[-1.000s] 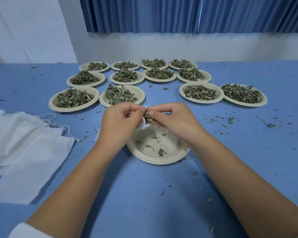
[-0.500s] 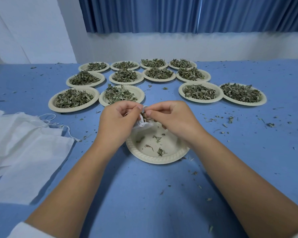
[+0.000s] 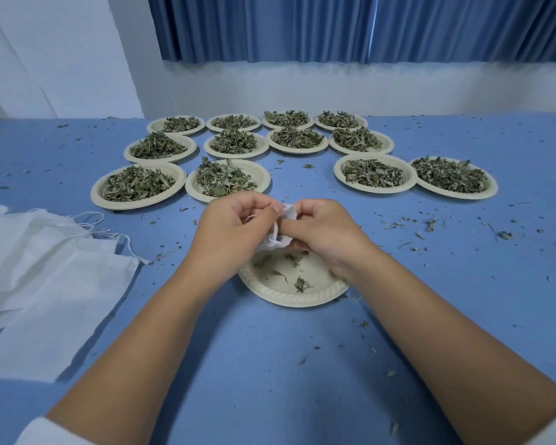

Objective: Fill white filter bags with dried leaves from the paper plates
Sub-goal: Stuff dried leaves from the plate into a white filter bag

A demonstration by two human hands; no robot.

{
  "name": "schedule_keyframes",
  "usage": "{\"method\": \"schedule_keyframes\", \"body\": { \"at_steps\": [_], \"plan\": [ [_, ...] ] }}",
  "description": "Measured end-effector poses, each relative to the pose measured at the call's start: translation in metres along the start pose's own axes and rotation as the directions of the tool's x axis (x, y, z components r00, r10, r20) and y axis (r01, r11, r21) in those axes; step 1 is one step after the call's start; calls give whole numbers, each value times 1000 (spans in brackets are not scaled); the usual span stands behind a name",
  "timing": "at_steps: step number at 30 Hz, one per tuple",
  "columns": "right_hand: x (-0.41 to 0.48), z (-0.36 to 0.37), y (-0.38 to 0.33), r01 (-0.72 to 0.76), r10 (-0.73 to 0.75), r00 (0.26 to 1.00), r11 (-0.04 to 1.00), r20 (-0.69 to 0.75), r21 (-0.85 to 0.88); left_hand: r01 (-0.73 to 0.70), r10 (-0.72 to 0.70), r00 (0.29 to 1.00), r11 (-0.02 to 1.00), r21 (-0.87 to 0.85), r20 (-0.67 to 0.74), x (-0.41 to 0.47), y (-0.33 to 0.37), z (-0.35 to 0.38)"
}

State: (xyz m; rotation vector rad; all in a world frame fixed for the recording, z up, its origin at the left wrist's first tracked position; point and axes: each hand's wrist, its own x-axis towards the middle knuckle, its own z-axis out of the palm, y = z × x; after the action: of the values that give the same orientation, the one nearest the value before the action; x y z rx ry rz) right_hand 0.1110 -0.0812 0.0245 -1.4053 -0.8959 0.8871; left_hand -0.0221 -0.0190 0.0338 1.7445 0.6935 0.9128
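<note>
Our left hand (image 3: 235, 226) and right hand (image 3: 325, 229) meet just above the nearly bare paper plate (image 3: 289, 300) in the middle of the bench (image 3: 270, 364). Both grips are clenched on one small white filter bag (image 3: 281, 234), bunched between the two hands; we cannot tell what it contains. A few dried leaves (image 3: 300, 284) lie on that plate. Twelve heaped plates (image 3: 135, 205) stand farther back, and flat empty bags (image 3: 45, 268) lie at our left.

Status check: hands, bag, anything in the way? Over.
Left hand and right hand both pinch the bag, over the near plate. Plate holds only a few leaves. Spare bags left, full plates behind; nothing blocking.
</note>
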Motion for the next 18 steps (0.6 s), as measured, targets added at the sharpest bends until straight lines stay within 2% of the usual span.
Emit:
{"method": "schedule_keyframes", "body": {
  "at_steps": [4,8,10,12,14,15,17,18],
  "plan": [
    [2,3,4,1,-5,998,998,-64,-65,-19,18,1000,999,31,24,-2,0,5],
    [3,-1,0,-10,13,1000,995,27,-94,-44,53,992,996,77,-117,1,-3,2],
    [4,-10,-5,-44,66,992,980,108,-196,-42,52,981,998,54,-188,5,-5,-3],
    [4,-17,-9,-16,68,989,933,132,-360,-41,45,968,999,22,-247,7,-6,-7],
    [4,-20,-9,83,-9,992,814,130,-574,-41,44,960,999,16,-277,8,-7,-8],
    [5,-20,-8,137,-47,988,703,147,-698,-41,45,960,999,19,-275,8,-7,-7],
    [5,-20,-5,192,-27,979,463,203,-865,-40,48,964,998,38,-262,8,-6,-6],
    [5,-19,-5,197,8,976,405,218,-893,-39,50,965,998,46,-258,7,-6,-5]
  ]
}}
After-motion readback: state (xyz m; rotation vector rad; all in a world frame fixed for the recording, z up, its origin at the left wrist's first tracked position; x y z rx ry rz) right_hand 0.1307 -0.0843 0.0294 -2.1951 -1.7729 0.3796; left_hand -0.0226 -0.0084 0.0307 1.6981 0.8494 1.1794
